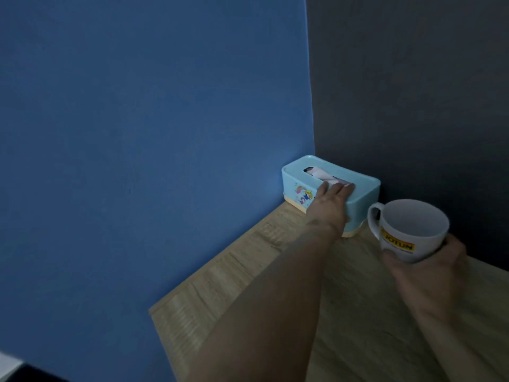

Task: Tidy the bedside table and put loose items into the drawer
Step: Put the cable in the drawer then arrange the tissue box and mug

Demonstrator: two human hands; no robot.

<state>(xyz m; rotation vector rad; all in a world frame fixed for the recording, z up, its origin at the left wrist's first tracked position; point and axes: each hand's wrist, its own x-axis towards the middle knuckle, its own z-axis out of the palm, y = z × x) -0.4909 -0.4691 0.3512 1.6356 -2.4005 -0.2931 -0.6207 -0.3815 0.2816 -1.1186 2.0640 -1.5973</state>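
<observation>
Head cam, dim room. Light-wood bedside table (248, 285) sits in the corner btwn a blue wall (137, 133) on the left and a dark grey wall (413, 92) at the back. Light-blue tissue box (358, 186) w/ cream base and cartoon sticker on the front stands at the far corner of the tabletop, touching or nearly touching both walls; white tissue pokes out of the top slot. Left hand (332, 201) lies flat on the box's front top edge, fingers spread and extended, palm pressing, not wrapped around anything. Right hand (429, 267) grasps a white mug (411, 230) from below/side, thumb on the front near the yellow logo, handle pointing left; mug upright, looks empty, just right of the tissue box. Can't tell if the mug rests on the table or is lifted. Drawer not in view.
</observation>
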